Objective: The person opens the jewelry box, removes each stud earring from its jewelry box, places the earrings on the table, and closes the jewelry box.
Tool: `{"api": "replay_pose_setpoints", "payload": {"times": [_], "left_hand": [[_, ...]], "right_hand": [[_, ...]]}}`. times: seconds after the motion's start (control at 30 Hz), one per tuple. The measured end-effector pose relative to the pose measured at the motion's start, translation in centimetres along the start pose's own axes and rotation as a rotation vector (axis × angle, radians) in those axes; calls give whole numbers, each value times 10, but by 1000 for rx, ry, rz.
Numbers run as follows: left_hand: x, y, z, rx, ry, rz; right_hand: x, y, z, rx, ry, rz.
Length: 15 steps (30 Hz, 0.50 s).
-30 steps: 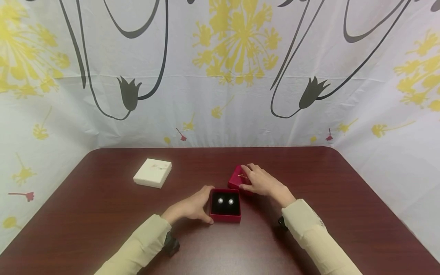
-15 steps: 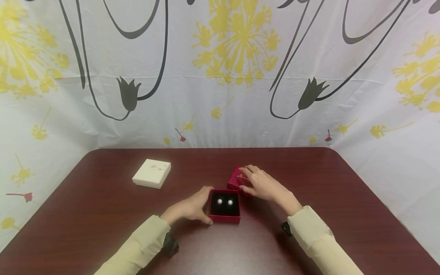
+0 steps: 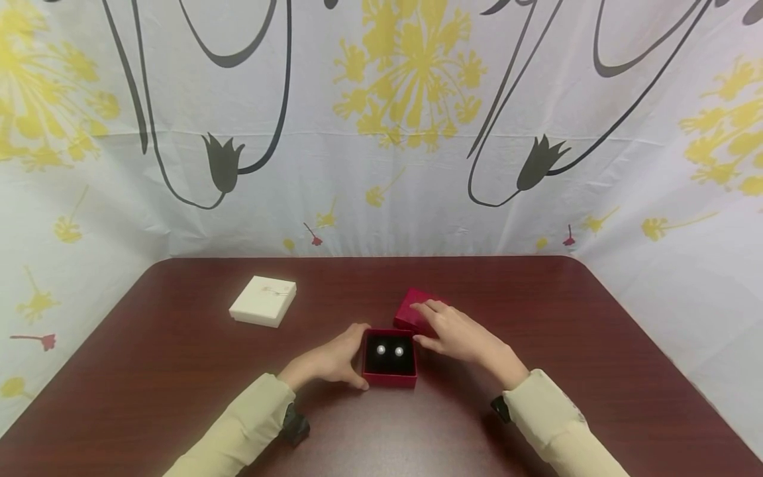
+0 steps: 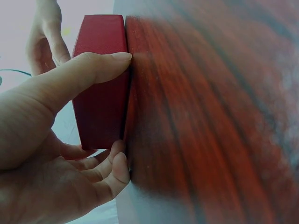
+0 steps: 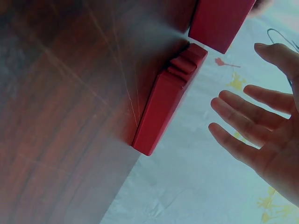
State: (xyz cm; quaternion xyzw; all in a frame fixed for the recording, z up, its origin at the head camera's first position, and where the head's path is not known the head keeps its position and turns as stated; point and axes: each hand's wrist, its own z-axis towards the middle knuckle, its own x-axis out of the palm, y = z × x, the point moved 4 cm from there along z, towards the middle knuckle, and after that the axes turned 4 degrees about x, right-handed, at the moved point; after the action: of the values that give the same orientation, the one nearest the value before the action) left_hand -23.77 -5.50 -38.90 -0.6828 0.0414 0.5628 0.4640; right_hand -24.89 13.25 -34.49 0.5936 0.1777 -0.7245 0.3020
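In the head view a small red jewelry box (image 3: pixel 390 380) sits without its lid near the middle of the table. Its black insert (image 3: pixel 390 366) carries two pearl stud earrings (image 3: pixel 399 352). My left hand (image 3: pixel 328 361) holds the box from the left; in the left wrist view its thumb (image 4: pixel 93 67) lies along one red wall and the fingers reach the adjoining side. Just behind the box lies the red lid (image 3: pixel 411 311), partly covered by my right hand (image 3: pixel 459 334). In the right wrist view that hand has its fingers (image 5: pixel 243 116) spread, apart from the lid, which bears a ribbon bow (image 5: pixel 184 65).
A white square box (image 3: pixel 264 301) with a small printed design lies at the back left of the dark wood table (image 3: pixel 179 371). A patterned curtain (image 3: pixel 381 218) hangs behind the table's far edge. Both wrists wear a dark device (image 3: pixel 295 424).
My right hand has drawn back slightly toward me and to the right, so more of the lid's top shows. The left hand and the box stay in place.
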Motion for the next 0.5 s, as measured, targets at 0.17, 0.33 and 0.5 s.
{"api": "replay_pose_setpoints", "payload": {"times": [0.17, 0.33, 0.5], "left_hand": [[0, 0, 0, -4, 2, 1], [0, 0, 0, -4, -2, 0], [1, 1, 0, -4, -4, -4]], "right_hand": [[3, 5, -4, -16, 5, 2], [7, 11, -5, -80, -23, 15], [8, 17, -5, -136, -46, 5]]}}
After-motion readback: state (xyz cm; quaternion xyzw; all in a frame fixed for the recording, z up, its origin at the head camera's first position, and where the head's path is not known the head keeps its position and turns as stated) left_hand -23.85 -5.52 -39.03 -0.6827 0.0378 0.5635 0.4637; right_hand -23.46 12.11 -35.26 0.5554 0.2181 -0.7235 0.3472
